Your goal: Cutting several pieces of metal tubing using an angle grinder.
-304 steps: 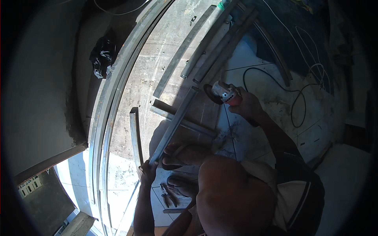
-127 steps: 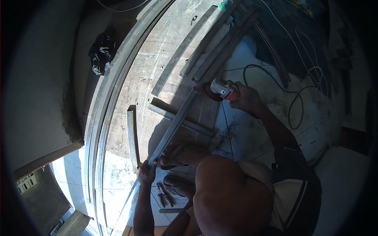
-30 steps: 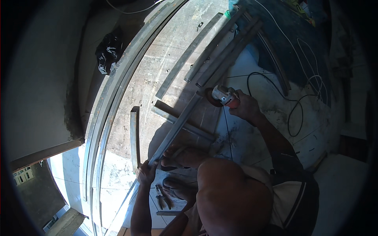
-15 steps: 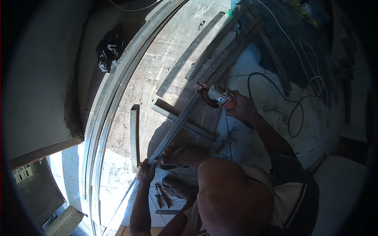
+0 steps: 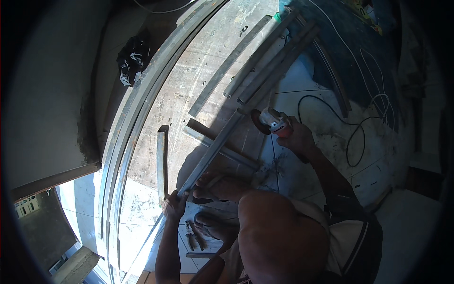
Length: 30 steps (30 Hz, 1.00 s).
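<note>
My right hand is closed around the body of an angle grinder with an orange-red housing. Its dark disc stands a little to the right of the end of a grey metal bar, apart from it. Farther down that bar, my left hand grips it. The bar slants across a shorter metal piece. My foot is beside the bar, close to my left hand. Another short metal bar lies just left of the held one.
Several cut bars lie farther off, beyond the disc. Long metal bars run along the left. A pair of pliers rests near my foot. A black cable loops over the tiles at right; a black plastic bag sits far left.
The grinder has moved to the right, away from the bar's end, with my right hand. The sparks seen before are gone. My left hand stays on the bar.
</note>
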{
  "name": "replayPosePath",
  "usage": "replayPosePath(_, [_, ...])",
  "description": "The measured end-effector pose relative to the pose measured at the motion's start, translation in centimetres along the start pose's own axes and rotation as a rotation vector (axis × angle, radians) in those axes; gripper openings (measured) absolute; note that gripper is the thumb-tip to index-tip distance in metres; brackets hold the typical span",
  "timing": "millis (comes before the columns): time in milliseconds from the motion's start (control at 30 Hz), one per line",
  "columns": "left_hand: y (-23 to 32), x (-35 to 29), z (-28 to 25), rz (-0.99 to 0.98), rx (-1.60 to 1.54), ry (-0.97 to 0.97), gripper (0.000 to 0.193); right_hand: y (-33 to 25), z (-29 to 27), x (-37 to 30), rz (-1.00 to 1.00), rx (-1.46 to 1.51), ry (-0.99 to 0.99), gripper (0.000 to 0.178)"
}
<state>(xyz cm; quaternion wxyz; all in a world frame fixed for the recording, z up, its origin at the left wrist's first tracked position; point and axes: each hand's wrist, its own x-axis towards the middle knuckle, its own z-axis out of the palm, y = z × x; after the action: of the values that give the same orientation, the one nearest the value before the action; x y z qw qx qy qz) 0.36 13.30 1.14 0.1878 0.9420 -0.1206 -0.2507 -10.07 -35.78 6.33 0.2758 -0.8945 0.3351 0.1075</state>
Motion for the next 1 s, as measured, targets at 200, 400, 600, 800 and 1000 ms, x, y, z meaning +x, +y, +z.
replayPosePath(200, [-0.3, 0.0, 0.1, 0.019, 0.037, 0.043, 0.052, -2.0, 0.0, 1.8, -0.096, -0.045, -0.022, 0.067])
replayPosePath(400, [-0.5, 0.2, 0.1, -0.025, -0.005, -0.041, 0.05, -2.9, -0.8, 3.3, -0.156, -0.143, -0.006, 0.065])
replayPosePath(600, [-4.2, -1.0, -1.9, -0.078, -0.086, -0.218, 0.059, -1.6, -1.7, 2.6, -0.086, -0.098, 0.011, 0.072])
replayPosePath(800, [-5.2, -1.0, -2.3, -0.157, -0.038, -0.346, 0.056, 0.9, -0.8, 1.3, -0.091, 0.309, 0.175, 0.062])
replayPosePath(1000, [1.5, -0.9, -2.3, -0.098, 0.119, 0.054, 0.045, 1.1, -0.6, 0.5, 0.105, 0.784, 0.088, 0.042])
